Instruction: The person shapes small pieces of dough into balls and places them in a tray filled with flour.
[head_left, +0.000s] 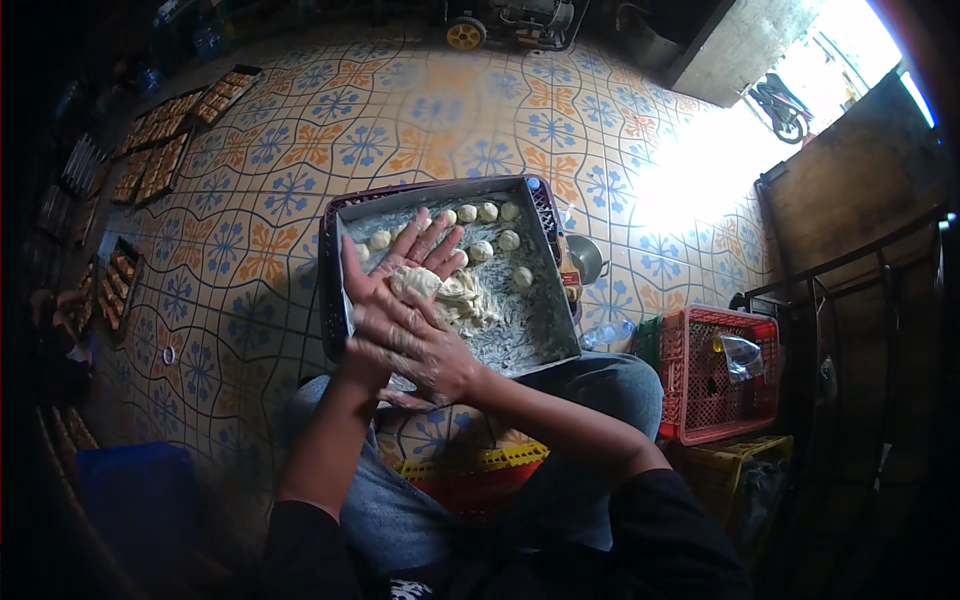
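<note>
My left hand is palm up over a metal tray, its fingers spread and dusted with flour. My right hand lies across the lower palm and wrist of the left, fingers stretched out and slightly blurred. A pale lump of dough rests against the left palm, just above the right hand's fingers. Next to it, a stretched, ragged mass of dough lies over the floured tray. Small round dough balls sit in the tray, several in a row along its far side. My left hand partly hides that row.
Under the tray is a purple crate. To its right are a metal bowl, a plastic bottle and a red crate. Filled trays lie on the patterned tile floor at far left. A blue container stands at lower left.
</note>
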